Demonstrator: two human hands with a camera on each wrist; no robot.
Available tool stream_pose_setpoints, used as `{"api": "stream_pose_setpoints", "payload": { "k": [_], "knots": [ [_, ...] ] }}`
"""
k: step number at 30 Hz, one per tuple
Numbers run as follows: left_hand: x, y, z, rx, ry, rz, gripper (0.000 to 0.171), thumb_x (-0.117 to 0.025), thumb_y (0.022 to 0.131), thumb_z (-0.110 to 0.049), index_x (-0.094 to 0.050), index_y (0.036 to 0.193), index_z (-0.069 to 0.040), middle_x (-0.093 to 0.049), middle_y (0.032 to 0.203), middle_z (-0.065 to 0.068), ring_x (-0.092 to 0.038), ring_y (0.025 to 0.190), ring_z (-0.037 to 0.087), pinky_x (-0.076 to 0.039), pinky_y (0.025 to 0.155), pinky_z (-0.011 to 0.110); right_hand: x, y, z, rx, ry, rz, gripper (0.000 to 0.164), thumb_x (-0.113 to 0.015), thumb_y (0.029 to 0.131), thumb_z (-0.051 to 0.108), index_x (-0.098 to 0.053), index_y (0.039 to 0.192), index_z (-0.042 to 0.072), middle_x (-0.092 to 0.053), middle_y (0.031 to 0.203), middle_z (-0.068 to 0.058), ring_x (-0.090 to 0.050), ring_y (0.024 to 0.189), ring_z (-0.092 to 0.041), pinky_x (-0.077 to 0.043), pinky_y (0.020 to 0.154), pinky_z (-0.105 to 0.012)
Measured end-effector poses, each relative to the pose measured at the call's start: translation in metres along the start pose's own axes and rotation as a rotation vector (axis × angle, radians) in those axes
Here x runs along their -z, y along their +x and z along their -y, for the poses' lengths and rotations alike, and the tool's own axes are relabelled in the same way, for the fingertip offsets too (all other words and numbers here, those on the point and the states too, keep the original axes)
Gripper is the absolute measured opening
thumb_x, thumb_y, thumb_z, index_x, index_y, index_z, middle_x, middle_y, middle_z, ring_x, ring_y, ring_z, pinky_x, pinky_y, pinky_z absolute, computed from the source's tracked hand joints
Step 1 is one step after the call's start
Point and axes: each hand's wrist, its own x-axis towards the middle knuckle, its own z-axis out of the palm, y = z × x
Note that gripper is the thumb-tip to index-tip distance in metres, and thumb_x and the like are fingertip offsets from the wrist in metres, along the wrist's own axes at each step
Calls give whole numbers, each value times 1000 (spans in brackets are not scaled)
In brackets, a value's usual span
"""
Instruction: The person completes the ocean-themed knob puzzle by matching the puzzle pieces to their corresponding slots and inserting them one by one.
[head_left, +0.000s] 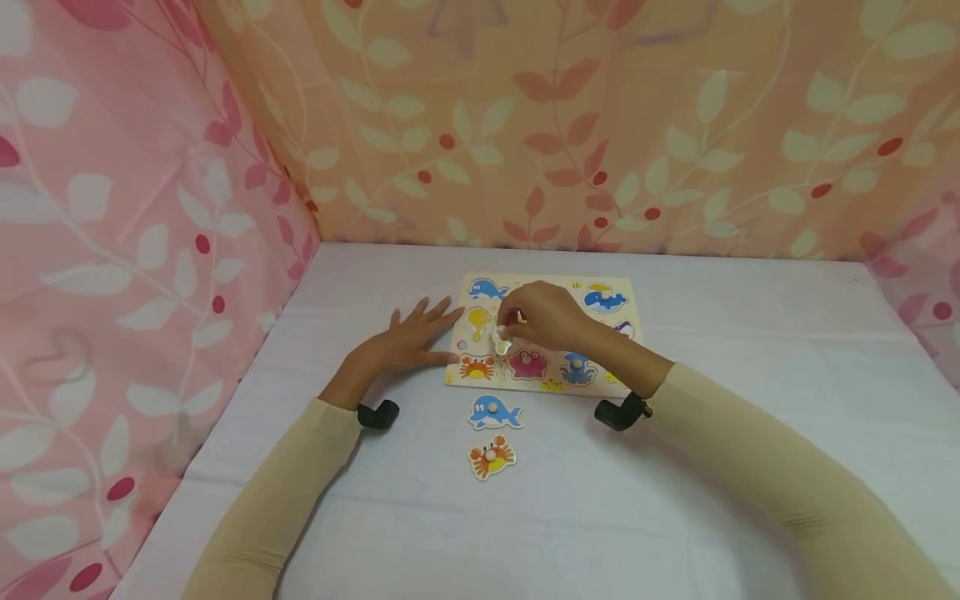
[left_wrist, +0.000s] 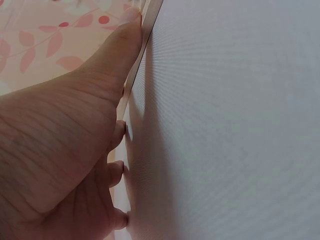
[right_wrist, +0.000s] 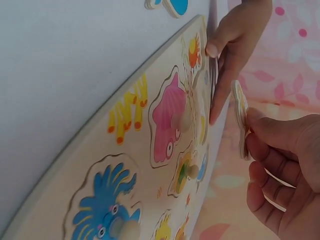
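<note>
A wooden peg puzzle board (head_left: pixel 540 387) with sea animal pictures lies on the table. My right hand (head_left: pixel 543 317) pinches a small puzzle piece (right_wrist: pixel 240 120) above the board's left part. It is pale-edged with some yellow and stands nearly edge-on in the right wrist view; its animal cannot be made out. At the board's left edge, my left hand (head_left: pixel 408 340) rests with fingers spread, its thumb and fingertips against the edge. The yellow seahorse picture (head_left: pixel 477 323) and the crab picture (head_left: pixel 477 367) lie between the hands. The pink piece (head_left: pixel 528 364) and blue octopus piece (head_left: pixel 577 369) sit in the board.
A blue whale piece (head_left: pixel 495 412) and an orange crab piece (head_left: pixel 492 457), both with knobs, lie on the white tablecloth (head_left: pixel 585 525) in front of the board. Leaf-patterned cloth (head_left: pixel 555 125) hangs behind the table and at its sides.
</note>
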Motion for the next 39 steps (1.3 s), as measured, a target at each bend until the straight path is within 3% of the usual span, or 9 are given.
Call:
{"api": "stream_pose_setpoints", "payload": {
  "k": [10, 23, 39],
  "knots": [
    [-3, 3, 5, 8, 6, 8, 91, -59, 91, -68, -13, 163, -39, 0, 171, -2, 10, 155, 36, 7, 114, 72, -10, 33, 2, 0, -42, 60, 9, -82, 88, 21, -80, 96, 15, -71, 83, 6, -60, 79, -16, -52, 74, -30],
    [-4, 2, 7, -13, -1, -12, 92, -56, 90, -72, -13, 163, -38, -1, 171, -1, 9, 155, 37, 7, 114, 73, -19, 59, 0, -51, -19, 106, 9, -81, 89, 21, -79, 94, 15, -70, 87, 4, -60, 85, -17, -51, 80, -33],
    [-3, 2, 6, -10, 4, -4, 92, -58, 90, -70, -14, 163, -37, -2, 171, 0, 8, 155, 37, 7, 114, 73, -23, 70, -1, -77, -1, 134, 9, -80, 89, 19, -79, 96, 13, -69, 90, 2, -58, 88, -19, -49, 84, -37]
  ]
}}
